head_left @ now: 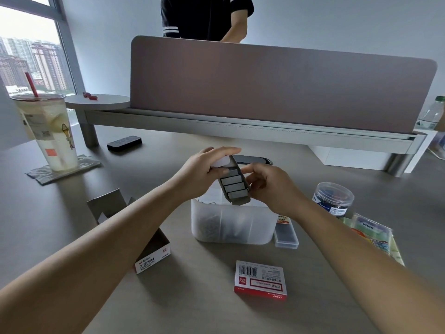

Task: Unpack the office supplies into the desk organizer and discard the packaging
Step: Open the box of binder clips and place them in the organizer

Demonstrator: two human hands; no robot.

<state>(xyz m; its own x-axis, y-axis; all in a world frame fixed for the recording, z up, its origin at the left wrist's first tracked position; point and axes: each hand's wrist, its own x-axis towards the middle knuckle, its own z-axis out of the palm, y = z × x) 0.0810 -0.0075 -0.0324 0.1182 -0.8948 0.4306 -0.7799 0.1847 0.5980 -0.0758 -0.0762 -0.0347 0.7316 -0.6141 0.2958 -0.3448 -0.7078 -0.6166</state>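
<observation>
A grey cardboard tray of staples (234,186), holding several silver staple strips, is tilted above the translucent white desk organizer (232,225). My left hand (202,172) grips the tray's upper end. My right hand (269,186) pinches its right edge. Paper clips lie in the organizer's left compartment. The red and white staple box sleeve (261,279) lies on the desk in front of the organizer. An open, empty paper clip box (154,251) lies to the left, partly hidden by my left forearm.
A clear plastic case (286,233), a round tub of binder clips (333,198) and packs of sticky notes (372,233) sit to the right. An iced drink (47,131) stands far left. A black eraser (124,143) lies near the partition (277,85), with a person behind it.
</observation>
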